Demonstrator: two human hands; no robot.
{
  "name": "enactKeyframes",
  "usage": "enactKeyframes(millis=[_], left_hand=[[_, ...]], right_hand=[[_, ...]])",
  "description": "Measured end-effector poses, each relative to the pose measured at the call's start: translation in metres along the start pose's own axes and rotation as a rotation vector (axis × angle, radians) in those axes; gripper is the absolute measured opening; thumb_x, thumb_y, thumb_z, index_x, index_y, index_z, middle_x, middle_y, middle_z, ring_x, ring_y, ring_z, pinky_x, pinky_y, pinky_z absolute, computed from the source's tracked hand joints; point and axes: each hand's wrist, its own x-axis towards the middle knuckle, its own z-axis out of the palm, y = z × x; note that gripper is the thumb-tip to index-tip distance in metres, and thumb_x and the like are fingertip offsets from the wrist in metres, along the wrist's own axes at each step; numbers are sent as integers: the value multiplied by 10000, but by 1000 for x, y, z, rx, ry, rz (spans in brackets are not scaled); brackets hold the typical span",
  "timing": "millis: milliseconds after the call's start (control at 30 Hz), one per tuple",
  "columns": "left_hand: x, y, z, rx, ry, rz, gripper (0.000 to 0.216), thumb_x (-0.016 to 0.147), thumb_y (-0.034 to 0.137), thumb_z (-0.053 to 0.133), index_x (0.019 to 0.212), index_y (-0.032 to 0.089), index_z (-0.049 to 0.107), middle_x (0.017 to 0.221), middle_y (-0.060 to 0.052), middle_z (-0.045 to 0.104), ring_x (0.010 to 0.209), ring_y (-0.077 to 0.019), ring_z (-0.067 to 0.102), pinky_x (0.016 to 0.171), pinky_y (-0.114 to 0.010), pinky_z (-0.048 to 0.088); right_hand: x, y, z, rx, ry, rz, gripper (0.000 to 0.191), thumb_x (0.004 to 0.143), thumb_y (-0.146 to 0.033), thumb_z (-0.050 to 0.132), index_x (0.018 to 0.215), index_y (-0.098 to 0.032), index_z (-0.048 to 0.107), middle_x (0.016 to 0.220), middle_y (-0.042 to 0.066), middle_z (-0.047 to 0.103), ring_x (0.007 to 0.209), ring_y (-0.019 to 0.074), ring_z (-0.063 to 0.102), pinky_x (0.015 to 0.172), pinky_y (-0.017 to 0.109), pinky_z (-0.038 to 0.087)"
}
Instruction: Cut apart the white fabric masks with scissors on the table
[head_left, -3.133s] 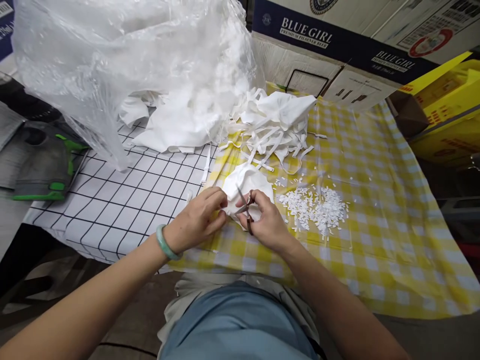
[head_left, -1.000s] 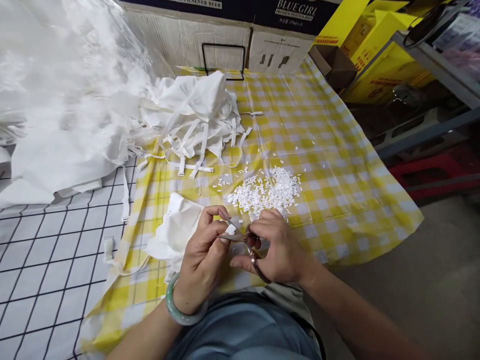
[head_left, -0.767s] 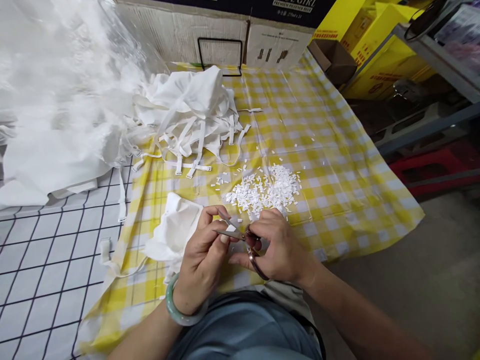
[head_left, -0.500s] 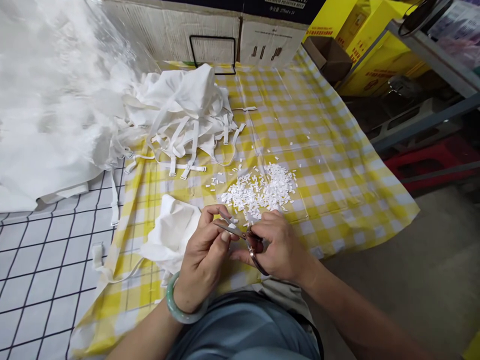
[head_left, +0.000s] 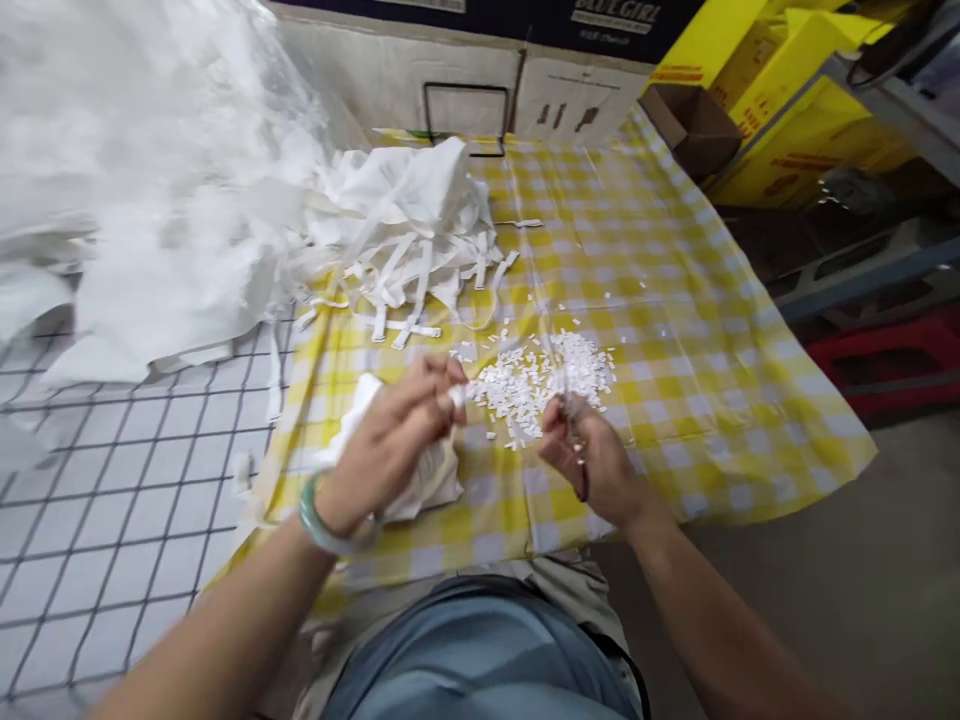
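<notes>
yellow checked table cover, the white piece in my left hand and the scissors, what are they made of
Yellow-and-white checked table cover: likely thin plastic sheet, glossy sheen, fold creases. White soft piece in the left hand: seems matte non-woven fabric, crumpling softly. Small scissors in the right hand: probably metal, dark loop; blurred.

Your hands no longer meet. Your right hand (head_left: pixel 596 460) draws the scissors (head_left: pixel 579 470) away to the near edge of the heap of white clippings (head_left: pixel 540 380). Your left hand (head_left: pixel 390 445) rises, gathering the white fabric piece (head_left: pixel 427 475) beneath it.
</notes>
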Motion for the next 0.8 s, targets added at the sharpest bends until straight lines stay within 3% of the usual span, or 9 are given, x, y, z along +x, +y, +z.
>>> enactKeyframes(millis=[67, 100, 200, 267, 367, 500, 667, 733, 800], left_hand=[[21, 7, -43, 104, 82, 20, 302, 914, 235, 399, 720, 126, 603, 1102, -56, 581, 775, -121, 601, 649, -252, 471], [31, 8, -66, 251, 98, -4, 383, 938, 200, 290, 774, 105, 623, 1104, -46, 577, 883, -133, 632, 738, -274, 458], [42, -1, -123, 552, 324, -97, 191, 862, 190, 494, 727, 168, 627, 1069, -73, 632, 962, -223, 635, 838, -383, 511], [27, -12, -141, 655, 470, -120, 60, 800, 174, 591, 832, 165, 640, 1174, -113, 583, 1004, -251, 595, 900, -435, 484], [-16, -27, -132, 742, 574, -124, 131, 829, 246, 588, 913, 151, 619, 1075, -101, 577, 903, -214, 572, 787, -369, 482], [-62, -44, -99, 694, 462, -267, 286, 875, 428, 547, 726, 185, 557, 663, -1, 527, 614, -162, 507, 580, -294, 395], [-68, -47, -90, 654, 288, -240, 143, 820, 317, 582, 761, 187, 575, 756, -22, 565, 680, -170, 528, 632, -294, 406], [-70, -37, -90, 639, 285, -173, 133, 868, 280, 508, 782, 188, 552, 816, -35, 562, 730, -168, 531, 685, -298, 416], [-79, -23, -86, 563, 281, -113, 125, 909, 270, 464, 850, 187, 535, 818, -32, 558, 730, -160, 522, 699, -294, 413]], right_hand=[[8, -7, 1, -8, -2, -45, 417, 790, -571, 667, 959, -227, 504, 844, 1, 520, 693, 139, 485, 642, 278, 439], [12, -10, 3, -34, -2, -62, 406, 789, -550, 676, 970, -232, 501, 898, 14, 538, 748, 151, 506, 698, 294, 453], [19, -21, 17, -88, -4, -65, 367, 783, -503, 705, 946, -238, 511, 921, 18, 572, 821, 172, 536, 786, 320, 456], [20, -25, 30, -99, -32, -63, 326, 791, -464, 704, 937, -234, 524, 898, 15, 589, 823, 176, 557, 787, 318, 457], [19, -30, 51, -124, -83, -90, 255, 793, -381, 695, 932, -224, 549, 903, 23, 622, 827, 182, 591, 778, 311, 465], [21, -42, 77, -106, -132, -186, 221, 786, -344, 689, 912, -216, 561, 884, 29, 642, 815, 183, 606, 769, 306, 480], [36, -68, 103, -56, -123, -303, 241, 770, -333, 711, 927, -217, 570, 902, 40, 649, 836, 198, 609, 783, 324, 493], [51, -80, 111, -84, -150, -477, 241, 761, -223, 678, 982, -225, 582, 1000, 56, 653, 969, 223, 592, 873, 355, 478], [70, -91, 118, -119, -296, -674, 278, 736, -135, 637, 992, -235, 592, 1037, 49, 652, 1069, 232, 556, 972, 388, 430]])
